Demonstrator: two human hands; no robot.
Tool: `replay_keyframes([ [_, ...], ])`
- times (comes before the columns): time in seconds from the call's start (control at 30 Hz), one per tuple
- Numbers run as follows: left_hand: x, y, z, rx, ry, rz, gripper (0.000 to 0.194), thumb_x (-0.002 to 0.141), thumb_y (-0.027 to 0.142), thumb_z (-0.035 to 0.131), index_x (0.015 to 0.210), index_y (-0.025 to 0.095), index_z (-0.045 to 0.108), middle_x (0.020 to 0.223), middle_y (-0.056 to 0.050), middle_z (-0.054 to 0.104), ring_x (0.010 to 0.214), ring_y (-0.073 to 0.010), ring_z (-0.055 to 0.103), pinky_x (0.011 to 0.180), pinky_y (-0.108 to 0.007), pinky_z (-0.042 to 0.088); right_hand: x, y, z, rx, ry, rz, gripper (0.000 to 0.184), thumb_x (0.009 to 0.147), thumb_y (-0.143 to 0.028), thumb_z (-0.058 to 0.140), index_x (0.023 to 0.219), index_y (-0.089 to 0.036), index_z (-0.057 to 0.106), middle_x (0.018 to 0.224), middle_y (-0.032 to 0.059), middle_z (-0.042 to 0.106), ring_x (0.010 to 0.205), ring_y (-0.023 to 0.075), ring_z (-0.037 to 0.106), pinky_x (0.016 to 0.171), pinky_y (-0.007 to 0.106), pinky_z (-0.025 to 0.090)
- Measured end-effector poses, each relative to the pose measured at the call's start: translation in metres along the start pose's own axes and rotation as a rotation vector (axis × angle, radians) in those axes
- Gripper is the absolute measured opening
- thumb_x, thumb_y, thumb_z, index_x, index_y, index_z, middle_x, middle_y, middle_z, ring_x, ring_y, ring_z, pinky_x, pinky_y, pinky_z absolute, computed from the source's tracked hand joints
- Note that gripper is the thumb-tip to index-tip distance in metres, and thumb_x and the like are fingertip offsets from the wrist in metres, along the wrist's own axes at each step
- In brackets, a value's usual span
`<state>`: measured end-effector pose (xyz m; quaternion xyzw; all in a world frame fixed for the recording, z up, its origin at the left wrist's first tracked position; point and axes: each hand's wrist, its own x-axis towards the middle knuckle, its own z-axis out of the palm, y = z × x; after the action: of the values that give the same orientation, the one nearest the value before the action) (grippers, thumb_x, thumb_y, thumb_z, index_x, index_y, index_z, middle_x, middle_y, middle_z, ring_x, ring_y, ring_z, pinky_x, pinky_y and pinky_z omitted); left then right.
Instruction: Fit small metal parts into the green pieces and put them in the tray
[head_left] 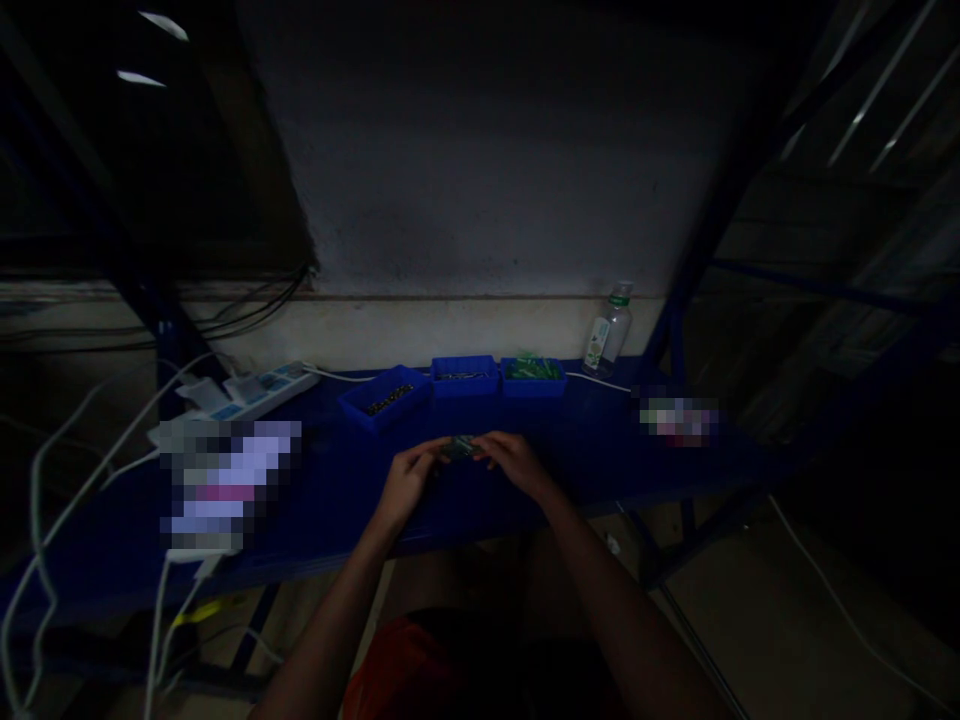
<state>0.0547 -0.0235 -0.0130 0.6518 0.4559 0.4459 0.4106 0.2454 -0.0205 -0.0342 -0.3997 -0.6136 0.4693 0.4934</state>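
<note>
Between my two hands, above the blue tabletop, is a small greenish, partly see-through piece [463, 447]; in this dim light I cannot make out its kind. My left hand [409, 480] pinches it from the left with thumb and fingers. From the right, my right hand [514, 460] grips its other end with bent fingers. Just beyond the hands stand three blue bins: the left bin [352, 408] holds small brassy parts [390, 400], the middle bin [465, 383] thin metallic pieces, and the right bin [534, 386] green pieces [532, 368].
A clear plastic bottle [609, 335] stands by the wall at the back right. A white power strip [259, 395] with plugs and cables lies at the left. Blurred-out items lie at both ends of the blue table [480, 505]. White cords hang off its left side.
</note>
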Motion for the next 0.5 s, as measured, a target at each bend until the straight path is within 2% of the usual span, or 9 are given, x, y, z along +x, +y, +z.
replay_keyframes([
  [0.07,0.000,-0.001,0.001,-0.012,-0.003,0.000,0.037,0.070,0.039,0.054,0.092,0.012,0.066,0.092,-0.008,0.067,0.073,-0.0173,0.059,0.066,-0.025,0.043,-0.001,0.001,-0.001,-0.013,0.022,-0.027,0.030,0.075,-0.036,0.054,0.098,-0.019,0.059,0.080,0.0030,0.064,0.072,0.0142,0.059,0.056,0.022,0.043],
  [0.2,0.002,-0.005,0.004,-0.092,0.000,-0.013,0.051,0.066,0.037,0.061,0.110,0.011,0.054,0.078,-0.006,0.067,0.070,-0.0159,0.060,0.065,-0.025,0.044,-0.001,0.007,0.000,0.008,0.080,0.002,0.053,0.069,-0.028,0.061,0.118,-0.020,0.043,0.072,-0.0005,0.063,0.061,0.0121,0.058,0.052,0.022,0.043],
  [0.23,0.003,-0.006,0.004,-0.107,0.002,-0.011,0.055,0.066,0.036,0.061,0.113,0.011,0.050,0.077,-0.005,0.066,0.070,-0.0154,0.059,0.065,-0.025,0.044,-0.001,0.008,0.000,-0.001,0.080,0.013,0.051,0.069,-0.028,0.061,0.116,-0.019,0.044,0.071,0.0000,0.063,0.060,0.0123,0.058,0.051,0.022,0.042],
  [0.3,0.004,-0.006,0.005,-0.084,-0.015,-0.009,0.055,0.066,0.037,0.061,0.113,0.011,0.049,0.074,-0.003,0.064,0.068,-0.0144,0.058,0.063,-0.024,0.043,0.000,0.011,0.001,-0.029,0.056,0.032,0.036,0.070,-0.030,0.059,0.103,-0.017,0.053,0.071,0.0016,0.064,0.060,0.0127,0.059,0.049,0.021,0.041],
  [0.4,0.004,-0.004,0.005,0.059,-0.098,0.010,0.033,0.068,0.040,0.058,0.086,0.012,0.061,0.064,0.000,0.060,0.057,-0.0113,0.052,0.056,-0.021,0.038,-0.001,0.011,0.003,-0.068,0.018,0.040,0.020,0.071,-0.032,0.057,0.082,-0.016,0.057,0.069,0.0016,0.063,0.060,0.0126,0.060,0.050,0.020,0.041],
  [0.5,0.004,-0.002,0.005,0.149,-0.104,0.020,0.032,0.070,0.042,0.055,0.057,0.013,0.056,0.051,0.004,0.050,0.048,-0.0082,0.043,0.050,-0.019,0.032,-0.002,0.008,0.005,-0.071,0.022,0.037,0.018,0.071,-0.032,0.057,0.079,-0.016,0.056,0.067,0.0006,0.062,0.059,0.0123,0.060,0.050,0.020,0.041],
])
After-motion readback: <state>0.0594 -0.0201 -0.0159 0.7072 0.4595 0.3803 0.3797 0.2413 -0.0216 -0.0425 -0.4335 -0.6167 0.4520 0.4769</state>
